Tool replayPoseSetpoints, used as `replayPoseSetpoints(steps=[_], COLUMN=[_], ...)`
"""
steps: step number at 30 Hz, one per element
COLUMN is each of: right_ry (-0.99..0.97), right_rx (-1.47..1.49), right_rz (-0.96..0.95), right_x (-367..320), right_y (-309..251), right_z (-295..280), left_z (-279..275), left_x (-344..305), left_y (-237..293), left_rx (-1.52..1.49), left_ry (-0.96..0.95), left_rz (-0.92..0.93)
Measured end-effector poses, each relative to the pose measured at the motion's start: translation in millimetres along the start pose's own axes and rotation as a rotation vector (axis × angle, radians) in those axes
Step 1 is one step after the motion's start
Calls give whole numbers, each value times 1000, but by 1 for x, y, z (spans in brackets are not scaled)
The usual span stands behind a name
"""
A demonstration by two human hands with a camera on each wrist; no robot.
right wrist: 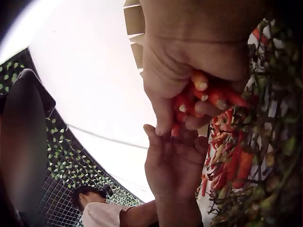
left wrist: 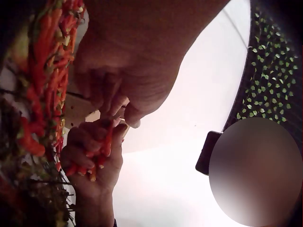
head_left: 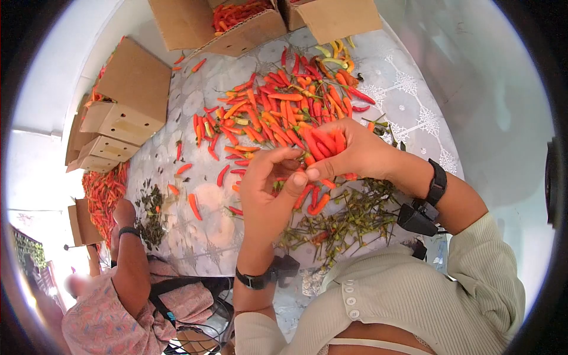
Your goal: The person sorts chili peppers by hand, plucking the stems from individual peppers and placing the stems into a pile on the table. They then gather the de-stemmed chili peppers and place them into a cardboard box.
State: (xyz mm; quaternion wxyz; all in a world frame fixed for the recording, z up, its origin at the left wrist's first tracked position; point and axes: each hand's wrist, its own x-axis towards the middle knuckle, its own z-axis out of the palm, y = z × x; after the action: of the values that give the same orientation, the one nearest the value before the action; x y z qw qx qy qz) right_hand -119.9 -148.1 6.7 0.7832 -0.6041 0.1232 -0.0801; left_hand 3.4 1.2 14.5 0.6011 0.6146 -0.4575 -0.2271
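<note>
1. Ribbed cream sweater [head_left: 408, 296] fills the bottom of the head view, with both forearms reaching out from it over the tabletop [head_left: 414, 94]
2. Right hand [head_left: 358, 152] is clenched round a bunch of chillies [head_left: 324, 142], red ones packed side by side in the fist; the right wrist view shows their pale ends poking out between the fingers
3. Left hand [head_left: 267, 192] touches the right one from below, its fingers curled and the fingertips pinching the near end of the bunch
4. That bunch hangs in the air above the tabletop, between the loose pile of chillies [head_left: 284, 103] farther off and the heap of green stems [head_left: 349, 222] closer in
5. Cardboard boxes [head_left: 133, 89] stand along the left edge, and another box [head_left: 236, 23] at the far end holds more red and orange chillies
6. Second person's arm [head_left: 127, 254] rests at the near left corner, beside a smaller heap of stems [head_left: 152, 213]
</note>
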Motion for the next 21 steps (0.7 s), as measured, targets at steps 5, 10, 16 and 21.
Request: replayPoseSetpoints(steps=[5, 10, 16, 21], right_ry=[-106, -44, -53, 99], right_rx=[-96, -25, 208, 419], right_rz=[45, -59, 124, 84], right_x=[-1, 0, -2, 0], right_y=[8, 11, -6, -5], right_z=[0, 8, -4, 0], left_z=[-7, -7, -3, -7], left_x=[-1, -2, -2, 2], left_y=[-8, -3, 4, 1], left_rx=[-55, -69, -154, -206], left_ry=[-97, -77, 202, 315], left_rz=[-39, -62, -107, -99])
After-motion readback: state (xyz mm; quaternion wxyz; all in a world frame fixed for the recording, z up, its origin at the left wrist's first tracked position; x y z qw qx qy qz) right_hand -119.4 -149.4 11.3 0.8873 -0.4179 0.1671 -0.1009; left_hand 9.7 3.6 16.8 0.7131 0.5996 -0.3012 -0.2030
